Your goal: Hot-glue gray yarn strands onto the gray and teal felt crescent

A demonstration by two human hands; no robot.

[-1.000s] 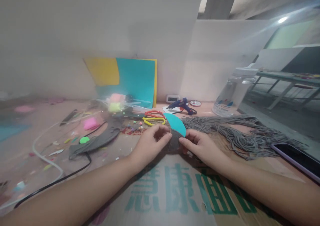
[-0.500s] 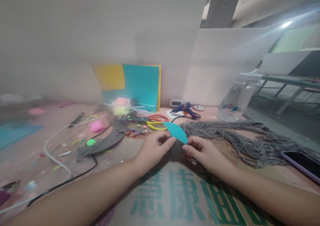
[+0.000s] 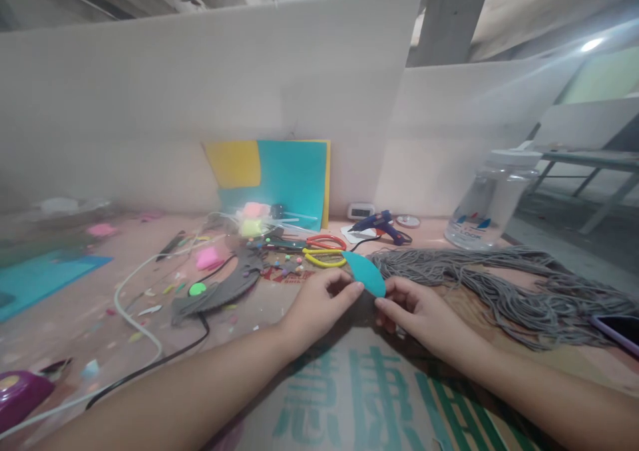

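Over the cardboard, a small turquoise curved-edged piece, perhaps foam sheet or card, is pinched at its lower sides. My left hand grips its left edge between thumb and fingers, while my right hand has thumb and fingers closed on the right corner. Dark grey material shows just below the turquoise; whether it is joined to it I cannot tell. Just beyond the hands lie yellow-handled scissors and red-handled scissors or pliers. A grey crescent-shaped piece rests to the left.
Grey yarn spreads at right near a phone and a clear water bottle. A blue glue gun lies behind. Turquoise and yellow sheets lean on the wall. Cables and scraps cover the left.
The camera view has turned slightly left and up, so everything appears a little further right and lower. Both hands keep the same hold on the turquoise piece.
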